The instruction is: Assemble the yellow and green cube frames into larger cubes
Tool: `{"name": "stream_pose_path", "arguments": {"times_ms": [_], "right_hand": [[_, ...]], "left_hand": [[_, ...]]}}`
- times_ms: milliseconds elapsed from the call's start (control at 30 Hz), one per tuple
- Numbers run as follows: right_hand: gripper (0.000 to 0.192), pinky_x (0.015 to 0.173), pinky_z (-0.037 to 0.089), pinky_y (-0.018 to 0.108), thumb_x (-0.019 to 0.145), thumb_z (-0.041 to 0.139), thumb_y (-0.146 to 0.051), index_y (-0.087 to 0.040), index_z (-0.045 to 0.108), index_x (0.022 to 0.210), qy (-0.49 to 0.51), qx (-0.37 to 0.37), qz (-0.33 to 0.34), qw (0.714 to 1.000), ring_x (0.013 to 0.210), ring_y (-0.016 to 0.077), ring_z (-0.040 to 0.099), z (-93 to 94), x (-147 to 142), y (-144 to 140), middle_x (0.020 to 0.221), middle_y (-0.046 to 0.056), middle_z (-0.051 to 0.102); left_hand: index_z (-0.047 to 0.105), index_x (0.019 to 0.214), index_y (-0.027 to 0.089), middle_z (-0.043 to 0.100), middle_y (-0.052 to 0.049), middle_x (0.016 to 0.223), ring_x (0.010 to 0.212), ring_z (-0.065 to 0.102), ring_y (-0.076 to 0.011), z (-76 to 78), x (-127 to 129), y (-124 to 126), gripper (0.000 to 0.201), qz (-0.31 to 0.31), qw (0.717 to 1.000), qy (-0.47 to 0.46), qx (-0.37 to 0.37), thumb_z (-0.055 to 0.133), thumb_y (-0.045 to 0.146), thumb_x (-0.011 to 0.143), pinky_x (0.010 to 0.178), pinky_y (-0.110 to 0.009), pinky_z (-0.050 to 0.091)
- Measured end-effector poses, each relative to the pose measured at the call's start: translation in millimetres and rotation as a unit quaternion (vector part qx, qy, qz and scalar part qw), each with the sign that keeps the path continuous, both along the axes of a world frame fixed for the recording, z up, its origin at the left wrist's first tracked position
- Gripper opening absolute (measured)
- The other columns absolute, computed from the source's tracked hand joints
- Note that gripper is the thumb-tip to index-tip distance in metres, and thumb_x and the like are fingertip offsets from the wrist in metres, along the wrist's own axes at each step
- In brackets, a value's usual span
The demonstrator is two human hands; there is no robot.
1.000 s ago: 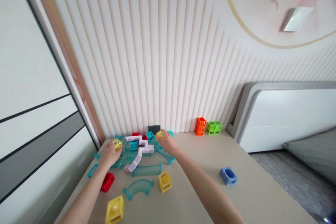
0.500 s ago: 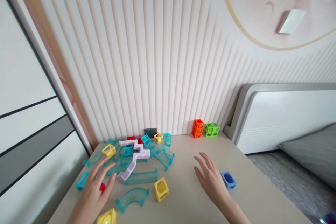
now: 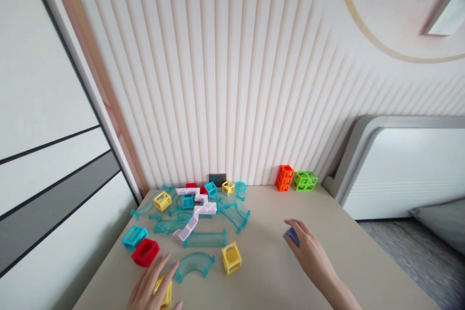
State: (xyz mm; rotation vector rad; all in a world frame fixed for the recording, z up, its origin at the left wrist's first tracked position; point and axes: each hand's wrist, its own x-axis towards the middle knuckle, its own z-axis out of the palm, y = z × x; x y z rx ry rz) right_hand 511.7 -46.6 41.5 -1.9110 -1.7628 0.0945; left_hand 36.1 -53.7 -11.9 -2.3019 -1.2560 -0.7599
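- The right hand (image 3: 308, 252) lies palm-down over a blue block (image 3: 291, 236) on the beige table (image 3: 363, 261); the fingers curl round it, so only a corner of blue shows at the fingertips. It looks closed on the block, though the far side of the grip is hidden.
- The left hand (image 3: 152, 290) rests at the near edge, fingers spread flat across a yellow block (image 3: 164, 291). I cannot tell whether it grips the block or just presses on it.
- Just beside that hand lies a curved teal track piece (image 3: 194, 265), translucent, with raised side walls like a gutter, lying open side up.
- A yellow cube frame (image 3: 231, 257) stands next to the curve; it is hollow, all edges and open faces, in glossy hard plastic.
- A red frame (image 3: 146, 252) and a cyan frame (image 3: 134, 237) lie touching each other, flat on the table to the left.
- Farther back, more teal track, small cubes and a lilac-and-white zigzag piece (image 3: 194, 208) are heaped loosely together near the wall, some resting on others.
- An orange block (image 3: 285, 178) and a green lattice block (image 3: 305, 180) stand side by side against the ribbed wall panel (image 3: 225, 82), well apart from the heap.
- A small dark rectangle (image 3: 217, 179) leans upright against that wall.
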Motion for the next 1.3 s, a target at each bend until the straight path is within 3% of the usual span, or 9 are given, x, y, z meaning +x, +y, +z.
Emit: {"name": "stream_pose_path", "arguments": {"times_ms": [200, 333, 467, 633, 767, 867, 967, 1133, 1300], "right_hand": [[0.035, 0.100, 0.053, 0.040, 0.096, 0.055, -0.025, -0.025, 0.062, 0.130, 0.024, -0.006, 0.214, 0.976, 0.120, 0.0267, 0.064, 59.7, -107, 88, 0.139, 0.012, 0.058], [0.036, 0.101, 0.051, 0.038, 0.092, 0.063, -0.021, -0.024, 0.064, 0.128, -0.001, -0.017, 0.287, 0.958, 0.119, 0.0253, 0.064, 55.7, -151, 150, 0.137, 0.012, 0.060], [0.048, 0.101, 0.051, 0.036, 0.086, 0.075, -0.034, -0.023, 0.064, 0.131, -0.016, -0.010, 0.309, 0.951, 0.122, 0.0256, 0.064, 43.2, -165, 178, 0.136, 0.013, 0.062], [0.037, 0.106, 0.047, 0.033, 0.097, 0.059, -0.042, -0.029, 0.063, 0.131, -0.016, 0.058, 0.247, 0.967, 0.126, 0.0211, 0.059, 43.0, -132, 173, 0.138, 0.007, 0.062], [0.039, 0.114, 0.034, 0.047, 0.103, 0.040, -0.036, -0.020, 0.060, 0.132, 0.001, 0.132, 0.037, 0.991, 0.134, 0.0293, 0.047, 54.0, -67, 173, 0.141, 0.015, 0.054], [0.045, 0.115, 0.026, 0.056, 0.099, 0.042, -0.034, -0.016, 0.052, 0.139, 0.017, 0.154, -0.114, 0.981, 0.140, 0.0373, 0.035, 59.5, -19, 178, 0.151, 0.021, 0.040], [0.054, 0.110, 0.031, 0.052, 0.093, 0.050, -0.033, -0.015, 0.045, 0.144, 0.045, 0.139, -0.200, 0.969, 0.136, 0.0382, 0.041, 56.1, 11, 181, 0.148, 0.023, 0.041], [0.063, 0.090, 0.047, 0.041, 0.086, 0.057, -0.031, -0.017, 0.042, 0.146, 0.117, 0.077, -0.218, 0.966, 0.111, 0.0320, 0.061, 40.5, 24, 177, 0.125, 0.019, 0.060], [0.065, 0.093, 0.048, 0.046, 0.085, 0.055, -0.034, -0.015, 0.041, 0.146, 0.193, 0.101, -0.181, 0.959, 0.113, 0.0333, 0.061, 43.5, 13, 166, 0.130, 0.021, 0.059]], "left_hand": [[0.059, 0.133, 0.030, 0.062, -0.008, 0.139, 0.120, 0.066, -0.0292, -3.9, 9, 7, 0.049, 0.012, 0.998, -0.053, -0.041, 0.064, 0.042, 0.086, 0.091, -0.036, 0.061], [0.055, 0.137, 0.028, 0.064, -0.010, 0.134, 0.119, 0.067, -0.0292, -8.9, 17, 9, 0.051, 0.033, 0.994, -0.093, -0.037, 0.062, 0.038, 0.088, 0.091, -0.038, 0.061], [0.053, 0.138, 0.025, 0.064, -0.013, 0.132, 0.116, 0.068, -0.0299, -3.6, 18, 7, 0.053, 0.026, 0.994, -0.109, -0.004, 0.062, 0.040, 0.088, 0.087, -0.039, 0.063], [0.055, 0.133, 0.024, 0.065, -0.013, 0.128, 0.113, 0.069, -0.0284, -3.1, 14, 6, 0.046, -0.002, 0.993, -0.114, 0.008, 0.058, 0.035, 0.089, 0.085, -0.038, 0.064], [0.054, 0.134, 0.025, 0.063, -0.013, 0.132, 0.117, 0.066, -0.0292, -8.1, 11, 6, 0.047, -0.014, 0.994, -0.111, -0.016, 0.058, 0.032, 0.089, 0.088, -0.039, 0.062], [0.054, 0.134, 0.027, 0.062, -0.012, 0.134, 0.120, 0.065, -0.0288, -6.3, 11, 6, 0.046, -0.013, 0.991, -0.130, -0.031, 0.058, 0.033, 0.089, 0.091, -0.038, 0.061], [0.056, 0.132, 0.025, 0.062, -0.012, 0.133, 0.117, 0.066, -0.0280, -0.5, 13, 5, 0.043, -0.011, 0.989, -0.147, -0.021, 0.058, 0.034, 0.090, 0.089, -0.037, 0.061], [0.059, 0.129, 0.025, 0.065, -0.010, 0.130, 0.116, 0.067, -0.0271, 5.8, 16, 1, 0.041, -0.005, 0.986, -0.166, -0.018, 0.059, 0.036, 0.089, 0.090, -0.034, 0.061], [0.058, 0.130, 0.026, 0.065, -0.011, 0.130, 0.119, 0.065, -0.0281, 8.3, 15, -5, 0.040, 0.003, 0.982, -0.185, -0.040, 0.058, 0.032, 0.090, 0.094, -0.037, 0.060]]}}
